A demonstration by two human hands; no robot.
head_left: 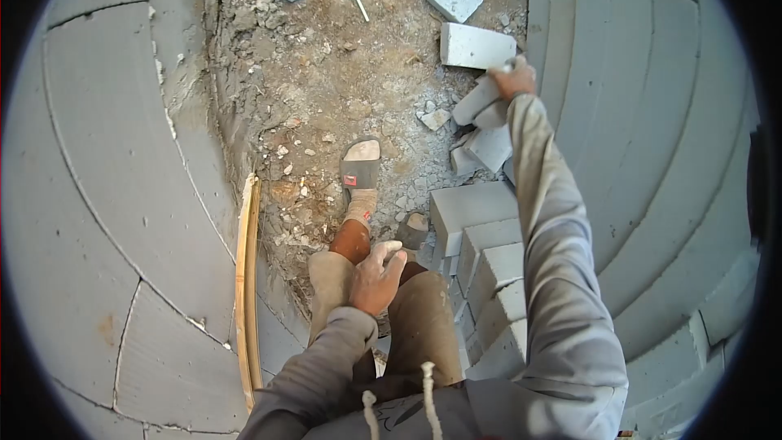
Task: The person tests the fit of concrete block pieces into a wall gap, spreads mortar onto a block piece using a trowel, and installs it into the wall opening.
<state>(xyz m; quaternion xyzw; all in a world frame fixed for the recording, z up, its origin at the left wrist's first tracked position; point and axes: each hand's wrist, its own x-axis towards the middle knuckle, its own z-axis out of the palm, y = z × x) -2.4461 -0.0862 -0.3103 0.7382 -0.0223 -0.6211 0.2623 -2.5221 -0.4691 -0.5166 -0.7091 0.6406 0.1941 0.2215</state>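
Pale drawstrings (429, 407) hang from a grey sweatshirt closest to view. Above the knees, the left hand (380, 279) is loosely curled, its fingers partly spread with nothing visible in them. Reaching forward, the right hand (515, 79) has bent fingers at the upper end of a grey block piece (475, 101); whether they grip it, I cannot tell. This piece lies just below a white block (478, 46), beside the stacked blocks (607, 114).
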